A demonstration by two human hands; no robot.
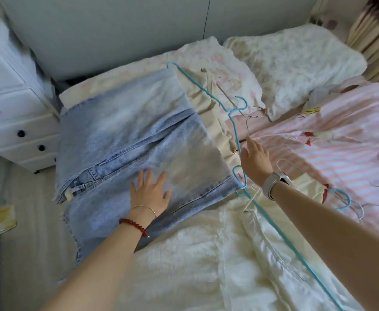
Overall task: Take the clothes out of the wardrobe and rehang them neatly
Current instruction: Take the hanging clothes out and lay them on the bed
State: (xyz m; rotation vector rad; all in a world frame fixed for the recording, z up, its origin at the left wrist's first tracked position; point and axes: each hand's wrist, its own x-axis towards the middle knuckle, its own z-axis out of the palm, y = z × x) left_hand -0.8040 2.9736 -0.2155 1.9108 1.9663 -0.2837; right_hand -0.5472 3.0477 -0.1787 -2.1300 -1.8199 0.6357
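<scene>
Light blue jeans (125, 135) lie folded on the bed, draped over a blue wire hanger (233, 122) whose hook points right. My left hand (149, 191) presses flat on the denim with fingers spread. My right hand (254, 157) reaches to the hanger's wire beside the jeans, its fingers hidden behind the palm, so its hold is unclear. A second blue hanger (273, 227) runs diagonally over a white garment (206, 254) toward the lower right. Cream clothing (208, 104) lies under the jeans.
More hangers (350, 203), blue and white, lie on the pink striped quilt (329, 153) at right. Two floral pillows (291, 61) sit at the head of the bed. A white drawer unit (11, 108) stands at left, a curtain (372, 30) at top right.
</scene>
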